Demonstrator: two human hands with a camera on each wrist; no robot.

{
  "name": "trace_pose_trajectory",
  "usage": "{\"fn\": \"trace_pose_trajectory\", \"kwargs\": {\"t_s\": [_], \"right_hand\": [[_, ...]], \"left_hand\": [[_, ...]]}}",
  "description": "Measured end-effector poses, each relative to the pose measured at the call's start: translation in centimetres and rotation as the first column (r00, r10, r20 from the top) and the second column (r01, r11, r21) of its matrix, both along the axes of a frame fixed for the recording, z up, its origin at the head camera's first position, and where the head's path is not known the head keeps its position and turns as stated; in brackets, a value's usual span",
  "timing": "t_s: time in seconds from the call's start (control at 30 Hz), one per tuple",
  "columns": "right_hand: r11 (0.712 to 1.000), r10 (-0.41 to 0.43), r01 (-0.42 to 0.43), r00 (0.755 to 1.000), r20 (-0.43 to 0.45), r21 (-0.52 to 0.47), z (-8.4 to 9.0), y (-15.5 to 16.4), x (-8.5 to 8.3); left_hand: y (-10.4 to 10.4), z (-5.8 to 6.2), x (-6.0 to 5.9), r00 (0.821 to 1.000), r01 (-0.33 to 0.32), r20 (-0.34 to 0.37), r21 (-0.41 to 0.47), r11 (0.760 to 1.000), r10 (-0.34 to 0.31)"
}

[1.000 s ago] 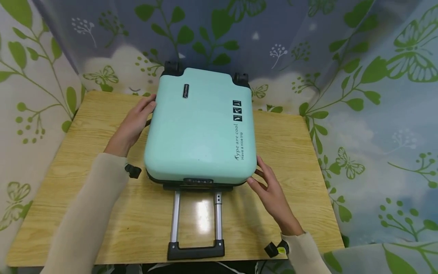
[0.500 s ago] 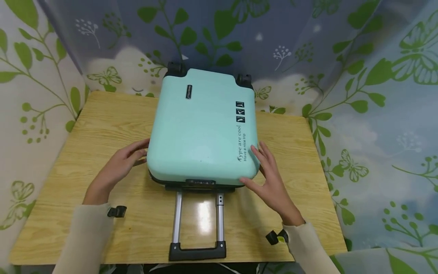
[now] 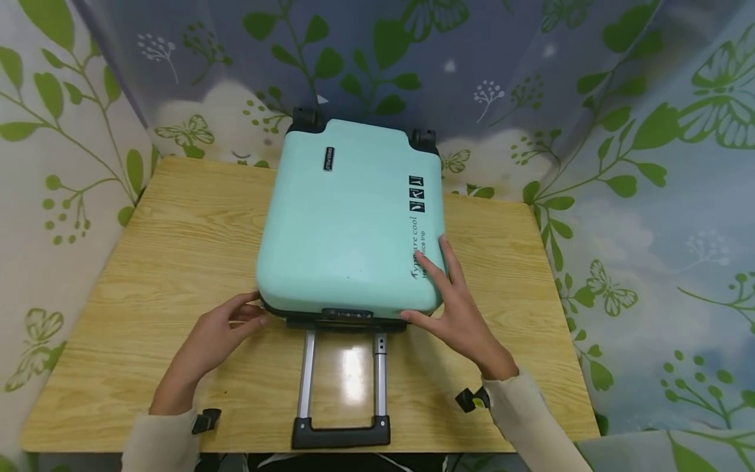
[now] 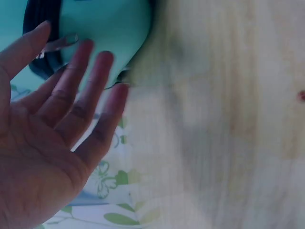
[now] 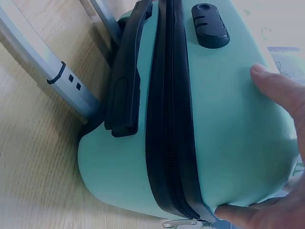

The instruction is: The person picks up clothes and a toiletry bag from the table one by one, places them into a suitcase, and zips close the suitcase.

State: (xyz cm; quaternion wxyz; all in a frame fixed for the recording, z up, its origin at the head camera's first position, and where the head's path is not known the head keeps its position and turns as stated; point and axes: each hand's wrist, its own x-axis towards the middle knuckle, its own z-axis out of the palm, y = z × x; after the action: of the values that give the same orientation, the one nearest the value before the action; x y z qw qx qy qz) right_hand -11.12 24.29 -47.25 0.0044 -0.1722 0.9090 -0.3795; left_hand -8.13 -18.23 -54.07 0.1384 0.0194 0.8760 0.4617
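A mint-green hard-shell suitcase lies flat on a wooden table, its telescopic handle pulled out toward me. My left hand is at the case's near-left corner, fingers straight and relaxed, the tips at the dark zip band. In the left wrist view that hand shows an open palm beside the suitcase. My right hand lies flat on the near-right corner of the lid, with the thumb along the front edge. The right wrist view shows the suitcase, its zip, carry handle and combination lock.
Leaf-and-butterfly curtains close in the table at the back and both sides. The suitcase wheels reach the table's far edge. Bare wood lies left and right of the case. The pulled-out handle reaches the near edge.
My left hand has slid from the case's far-left side down to its near-left corner. My right hand has moved from the corner's edge up onto the lid.
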Motion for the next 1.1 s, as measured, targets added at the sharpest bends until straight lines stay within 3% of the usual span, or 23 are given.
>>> {"fn": "trace_pose_trajectory", "kwargs": {"t_s": [0.17,0.3,0.4,0.5,0.63,0.73,0.83,0.93,1.1], "right_hand": [[1.000,-0.014,0.014,1.000,-0.011,0.000,0.3,0.1,-0.2],[1.000,-0.014,0.014,1.000,-0.026,-0.003,0.5,0.1,-0.4],[1.000,-0.021,0.020,0.999,-0.034,-0.006,0.7,0.2,-0.5],[0.999,-0.034,0.034,0.998,-0.043,-0.006,0.9,0.2,-0.6],[0.999,-0.048,0.049,0.996,-0.071,0.010,0.8,0.3,-0.3],[0.998,-0.048,0.050,0.995,-0.088,0.024,0.5,0.4,0.1],[0.999,-0.040,0.043,0.995,-0.092,0.032,0.1,0.4,0.5],[0.998,-0.031,0.035,0.996,-0.087,0.042,-0.2,0.3,0.6],[0.998,-0.044,0.048,0.996,-0.081,0.051,-0.3,0.4,1.1]], "left_hand": [[0.8,0.0,0.0,0.991,-0.083,-0.107,-0.051,0.995,0.077],[0.9,0.4,0.4,0.971,-0.074,-0.238,-0.146,0.987,0.037],[1.0,1.1,0.7,0.940,-0.056,-0.340,-0.266,0.962,-0.040],[1.3,1.8,0.8,0.901,-0.049,-0.416,-0.384,0.922,-0.125],[2.2,1.9,1.4,0.840,-0.060,-0.502,-0.462,0.885,-0.205],[3.7,1.0,2.3,0.809,-0.032,-0.528,-0.477,0.878,-0.258],[5.8,0.2,3.0,0.795,0.019,-0.527,-0.473,0.881,-0.300],[7.7,-0.2,3.2,0.788,0.025,-0.539,-0.452,0.892,-0.296],[9.1,-0.8,3.3,0.772,0.000,-0.571,-0.439,0.899,-0.279]]}}
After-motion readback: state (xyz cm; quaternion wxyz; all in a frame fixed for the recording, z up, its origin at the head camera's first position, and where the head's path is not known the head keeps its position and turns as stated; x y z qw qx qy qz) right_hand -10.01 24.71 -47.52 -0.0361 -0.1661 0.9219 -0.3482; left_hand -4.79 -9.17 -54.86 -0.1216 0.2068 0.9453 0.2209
